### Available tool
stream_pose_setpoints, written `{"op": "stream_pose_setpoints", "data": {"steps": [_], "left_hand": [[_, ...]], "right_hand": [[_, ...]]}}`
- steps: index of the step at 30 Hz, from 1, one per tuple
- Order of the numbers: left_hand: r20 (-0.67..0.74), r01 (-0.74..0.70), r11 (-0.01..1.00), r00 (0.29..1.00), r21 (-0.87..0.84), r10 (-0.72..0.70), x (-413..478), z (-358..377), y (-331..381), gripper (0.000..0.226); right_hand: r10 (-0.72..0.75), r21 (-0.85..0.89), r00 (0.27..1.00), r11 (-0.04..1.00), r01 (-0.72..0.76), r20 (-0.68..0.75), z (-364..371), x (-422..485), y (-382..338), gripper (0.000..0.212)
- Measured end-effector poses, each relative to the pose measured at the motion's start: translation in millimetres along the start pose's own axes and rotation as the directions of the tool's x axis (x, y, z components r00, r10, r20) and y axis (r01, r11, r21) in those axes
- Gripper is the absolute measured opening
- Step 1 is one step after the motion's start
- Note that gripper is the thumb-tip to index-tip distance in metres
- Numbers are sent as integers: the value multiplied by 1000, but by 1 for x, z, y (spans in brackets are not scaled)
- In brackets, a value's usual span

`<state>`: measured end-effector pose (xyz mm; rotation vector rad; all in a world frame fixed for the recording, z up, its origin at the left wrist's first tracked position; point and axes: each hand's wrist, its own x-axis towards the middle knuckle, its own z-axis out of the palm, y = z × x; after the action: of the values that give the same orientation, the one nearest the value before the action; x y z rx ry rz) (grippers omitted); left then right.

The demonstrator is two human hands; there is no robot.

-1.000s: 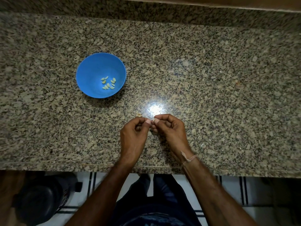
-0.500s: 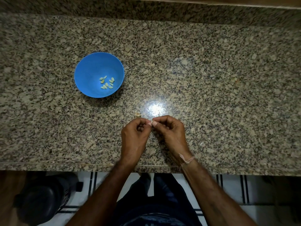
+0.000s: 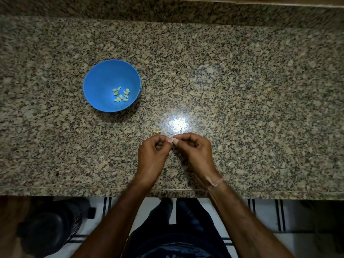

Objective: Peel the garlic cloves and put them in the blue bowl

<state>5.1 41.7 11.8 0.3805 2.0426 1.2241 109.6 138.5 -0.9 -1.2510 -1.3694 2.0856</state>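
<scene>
Little has moved in the last second: left hand [image 3: 152, 155] and right hand [image 3: 195, 151] remain fingertip to fingertip, both pinching one garlic clove [image 3: 174, 140] above the counter [image 3: 242, 90].
On the speckled granite counter the blue bowl [image 3: 100, 81] sits to the far left, well apart from the hands, with peeled cloves [image 3: 121, 94] lying at mixed angles in its bottom. Each hand is curled, thumb and forefinger closed on the clove, which is too covered to tell its long axis. A scrap of skin [image 3: 156, 130] lies just beyond the left hand.
</scene>
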Motion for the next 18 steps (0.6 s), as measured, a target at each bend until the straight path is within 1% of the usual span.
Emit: {"op": "stream_pose_setpoints", "data": {"steps": [1, 3, 5, 8, 10, 16, 18], "left_hand": [[-5, -35, 999, 999, 23, 35, -1, 0, 1, 10], [-1, -54, 998, 999, 16, 54, -1, 0, 0, 9], [18, -32, 999, 999, -34, 33, -1, 0, 0, 11], [74, 8, 994, 997, -108, 0, -1, -1, 0, 15], [99, 24, 991, 995, -135, -11, -1, -2, 2, 14], [93, -15, 995, 995, -102, 25, 1, -2, -2, 10], [64, -15, 998, 998, -68, 19, 2, -2, -4, 9]], "right_hand": [[81, 62, 997, 995, -81, 9, 0, 2, -1, 9], [205, 140, 978, 968, -208, 38, -2, 4, -6, 9], [261, 178, 963, 947, -269, 66, -2, 5, -9, 9], [245, 156, 968, 955, -250, 55, -1, 4, -7, 8], [227, 126, 973, 965, -231, 43, 1, 3, -4, 7], [260, 158, 964, 951, -266, 59, 5, 6, -3, 11], [266, 169, 962, 947, -272, 58, 6, 7, -4, 11]]}}
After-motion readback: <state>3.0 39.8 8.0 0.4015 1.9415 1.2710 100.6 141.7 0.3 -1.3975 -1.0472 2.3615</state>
